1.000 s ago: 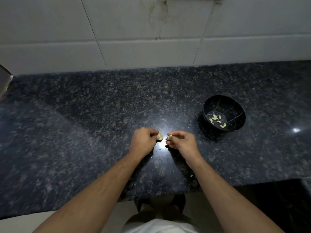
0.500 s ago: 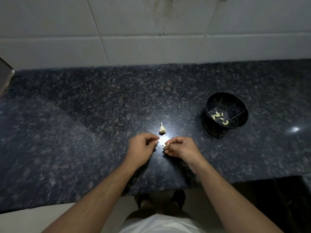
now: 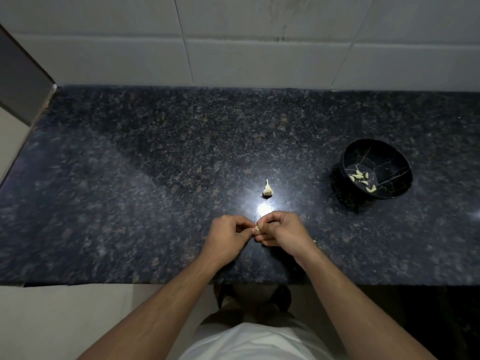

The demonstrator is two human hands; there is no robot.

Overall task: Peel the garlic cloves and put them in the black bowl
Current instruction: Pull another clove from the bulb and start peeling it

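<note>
My left hand (image 3: 228, 236) and my right hand (image 3: 283, 231) meet over the near part of the dark granite counter (image 3: 155, 178). Between their fingertips they pinch a small garlic clove (image 3: 259, 228), mostly hidden by the fingers. A remnant of the garlic head (image 3: 267, 189) with a pointed stem stands on the counter just beyond the hands. The black bowl (image 3: 384, 158) sits to the right, tilted toward me, holding several peeled cloves (image 3: 362, 179).
A white tiled wall (image 3: 259, 40) runs behind the counter. A grey panel (image 3: 18, 81) stands at the left end. A bright light reflection (image 3: 265, 209) shines on the counter by the hands. The counter's front edge lies just below my wrists.
My left hand has set the garlic head remnant down on the counter and come back. Both hands have drawn nearer to me and now pinch the clove together.
</note>
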